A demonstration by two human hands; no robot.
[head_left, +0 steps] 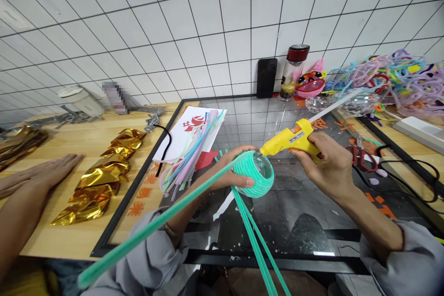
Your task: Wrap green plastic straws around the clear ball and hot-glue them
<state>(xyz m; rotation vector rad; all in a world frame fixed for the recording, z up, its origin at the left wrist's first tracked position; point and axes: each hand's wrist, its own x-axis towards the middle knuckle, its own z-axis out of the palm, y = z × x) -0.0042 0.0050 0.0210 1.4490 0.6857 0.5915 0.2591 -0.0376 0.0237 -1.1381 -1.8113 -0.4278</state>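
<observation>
My left hand (236, 173) is closed around a small round clear cup (255, 178) wrapped in green pipe cleaners. One long green pipe cleaner (156, 222) sticks out from it toward the lower left, and several more (255, 236) hang below. My right hand (328, 162) grips a yellow glue gun (289, 138) by its handle. A long whitish glue stick (333, 106) juts from the gun's back. The nozzle is at the cup's rim; I cannot tell whether it touches.
Bundled pastel pipe cleaners (194, 152) lie on white paper (173, 136). Scissors (362, 155) and a black cord (409, 166) lie right. A phone (266, 77) and glass bottle (291, 76) stand by the wall. Another person's hands (52, 175) rest left, beside gold foil (100, 180).
</observation>
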